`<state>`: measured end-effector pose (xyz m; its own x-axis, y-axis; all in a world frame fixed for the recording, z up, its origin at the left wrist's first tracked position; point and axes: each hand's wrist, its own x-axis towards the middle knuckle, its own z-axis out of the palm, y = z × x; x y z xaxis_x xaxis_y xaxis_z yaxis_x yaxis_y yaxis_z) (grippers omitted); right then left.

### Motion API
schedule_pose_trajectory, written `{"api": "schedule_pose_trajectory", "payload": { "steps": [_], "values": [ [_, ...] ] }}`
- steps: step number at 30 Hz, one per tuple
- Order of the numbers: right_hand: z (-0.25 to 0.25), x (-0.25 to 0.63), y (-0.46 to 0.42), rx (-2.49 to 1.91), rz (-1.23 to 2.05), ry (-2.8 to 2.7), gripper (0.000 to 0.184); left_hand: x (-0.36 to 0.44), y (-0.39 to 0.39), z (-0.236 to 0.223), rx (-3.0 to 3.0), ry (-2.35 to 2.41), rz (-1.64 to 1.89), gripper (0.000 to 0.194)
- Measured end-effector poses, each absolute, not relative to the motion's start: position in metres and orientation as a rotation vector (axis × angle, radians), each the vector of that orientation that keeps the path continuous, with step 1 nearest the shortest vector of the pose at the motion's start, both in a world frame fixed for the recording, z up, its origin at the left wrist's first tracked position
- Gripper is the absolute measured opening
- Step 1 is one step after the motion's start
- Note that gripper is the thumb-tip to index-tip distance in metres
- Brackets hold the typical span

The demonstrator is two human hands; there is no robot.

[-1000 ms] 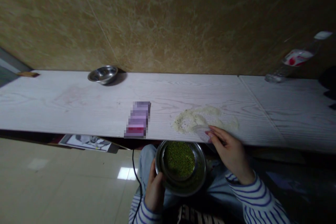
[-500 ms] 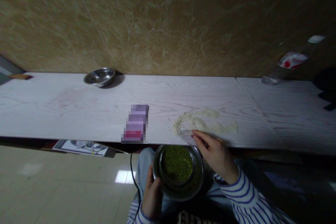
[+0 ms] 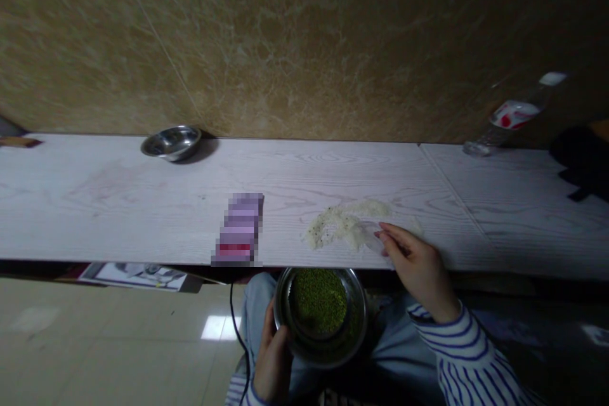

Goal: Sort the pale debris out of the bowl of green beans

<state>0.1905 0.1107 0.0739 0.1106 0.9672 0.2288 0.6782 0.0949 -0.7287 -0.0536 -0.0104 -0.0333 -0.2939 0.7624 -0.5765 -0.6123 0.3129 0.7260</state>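
My left hand (image 3: 273,355) is closed on the left rim of a steel bowl (image 3: 359,330) at my lap, below the table edge. Inside it lie many small green beans (image 3: 320,298) that look like mung beans. Over the table, my right hand (image 3: 421,266) pinches a clear plastic piece (image 3: 371,235) with a rounded edge; its exact kind is hard to make out. That piece touches the right part of a spread of white grains (image 3: 333,225), which look like rice with dark specks among them.
A smaller steel bowl (image 3: 172,143) sits near the wall at the left. A blurred-out purple rectangle (image 3: 239,228) lies near the front edge of the table (image 3: 276,168). Far right stand a clear bottle (image 3: 514,115) and a black object (image 3: 585,158). A dark cable (image 3: 236,323) hangs at the left.
My right hand has moved right along the grains with the plastic piece, away from above the bowl. My left hand keeps its hold on the bowl. The view has shifted slightly.
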Motion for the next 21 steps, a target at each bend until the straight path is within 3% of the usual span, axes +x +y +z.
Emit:
{"api": "schedule_pose_trajectory", "payload": {
  "steps": [21],
  "values": [
    [0.075,0.162,0.133,-1.624,0.575,-1.608,0.035,-0.05,-0.007,-0.024,0.083,1.256,1.377,0.049]
  ]
}}
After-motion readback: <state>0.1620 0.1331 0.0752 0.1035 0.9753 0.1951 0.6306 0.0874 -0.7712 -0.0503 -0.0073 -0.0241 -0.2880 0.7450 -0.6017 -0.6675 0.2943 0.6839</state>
